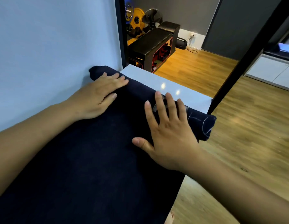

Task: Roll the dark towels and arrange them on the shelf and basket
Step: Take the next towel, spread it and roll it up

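Dark navy soft cloth towel (95,159) on glossy white tabletop (164,84), far end in roll. Left hand (98,97) & right hand (169,135) flat, fingers straight, pressing roll. Limp, light, grippy fabric; hold w/ palms spread wide on roll.

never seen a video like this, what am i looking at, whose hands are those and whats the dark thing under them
There is no machine here. One camera is worn on a person's head and looks down at their two bare hands. The left hand and right hand both lie flat, fingers straight, on a dark towel. The towel's far end is rolled into a tube, and the rest lies spread toward the person. It rests on a white top beside a pale wall. Nothing is clutched; the hands only press on the roll. Beyond are a wood floor and some gym weights.
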A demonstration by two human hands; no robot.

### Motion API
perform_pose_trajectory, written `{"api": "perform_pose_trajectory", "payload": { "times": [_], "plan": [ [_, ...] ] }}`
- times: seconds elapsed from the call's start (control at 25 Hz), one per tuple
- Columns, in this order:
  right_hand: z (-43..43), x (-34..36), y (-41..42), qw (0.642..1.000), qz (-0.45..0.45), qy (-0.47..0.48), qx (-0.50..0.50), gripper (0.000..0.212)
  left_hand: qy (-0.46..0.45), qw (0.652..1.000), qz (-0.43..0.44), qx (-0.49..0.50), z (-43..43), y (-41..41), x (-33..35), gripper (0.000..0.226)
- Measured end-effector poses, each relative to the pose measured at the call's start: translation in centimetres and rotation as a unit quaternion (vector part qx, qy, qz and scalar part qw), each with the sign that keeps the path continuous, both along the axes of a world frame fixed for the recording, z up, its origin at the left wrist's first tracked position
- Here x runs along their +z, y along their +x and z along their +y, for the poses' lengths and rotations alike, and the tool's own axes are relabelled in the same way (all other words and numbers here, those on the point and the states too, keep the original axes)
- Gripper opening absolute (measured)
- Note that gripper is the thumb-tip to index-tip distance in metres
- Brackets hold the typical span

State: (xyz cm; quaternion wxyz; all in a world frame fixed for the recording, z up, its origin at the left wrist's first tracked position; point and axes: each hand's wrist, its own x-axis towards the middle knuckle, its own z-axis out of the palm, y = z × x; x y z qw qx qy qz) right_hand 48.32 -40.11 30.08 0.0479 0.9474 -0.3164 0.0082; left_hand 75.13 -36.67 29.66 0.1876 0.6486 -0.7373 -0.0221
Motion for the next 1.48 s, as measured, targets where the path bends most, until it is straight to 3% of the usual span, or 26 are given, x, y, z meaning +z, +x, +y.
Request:
{"api": "perform_pose_trajectory", "payload": {
  "times": [0.12, 0.24, 0.4, 0.52, 0.64, 0.96, 1.36, 1.48],
  "plan": [
    [3.1, -1.1, -0.2, 0.999, -0.034, -0.004, 0.026, 0.081, -0.064, 0.989, -0.127, 0.032, 0.3, -0.5, 2.0, 0.060],
    [3.2, -0.3, -0.2, 0.998, -0.021, -0.037, 0.049, 0.071, -0.026, 0.977, -0.213, -0.012, -1.5, -0.7, 3.8, 0.078],
    [-2.4, 3.6, -0.3, 0.996, -0.073, 0.021, 0.041, 0.064, 0.134, 0.984, -0.114, -0.037, -3.9, -0.7, 4.8, 0.055],
    [-4.8, 3.7, -1.6, 0.999, -0.014, 0.032, -0.020, 0.073, 0.199, 0.976, -0.061, -0.065, -4.9, -1.1, 4.2, 0.070],
    [-5.5, 2.6, -2.3, 0.999, 0.029, 0.023, -0.022, 0.082, 0.161, 0.975, -0.118, -0.098, -6.4, -1.6, 3.0, 0.081],
    [-13.2, 3.5, -1.9, 0.998, 0.066, 0.015, 0.001, 0.075, 0.039, 0.989, -0.139, -0.024, -10.9, -2.6, 1.2, 0.081],
    [-10.4, 1.3, -2.5, 0.997, 0.002, -0.076, 0.027, 0.079, -0.077, 0.983, -0.169, -0.009, -7.8, -3.0, -1.5, 0.077],
    [-10.1, 1.3, -2.7, 0.998, -0.007, -0.057, 0.027, 0.081, -0.085, 0.983, -0.162, -0.002, -6.2, -3.2, -1.7, 0.074]
  ]
}}
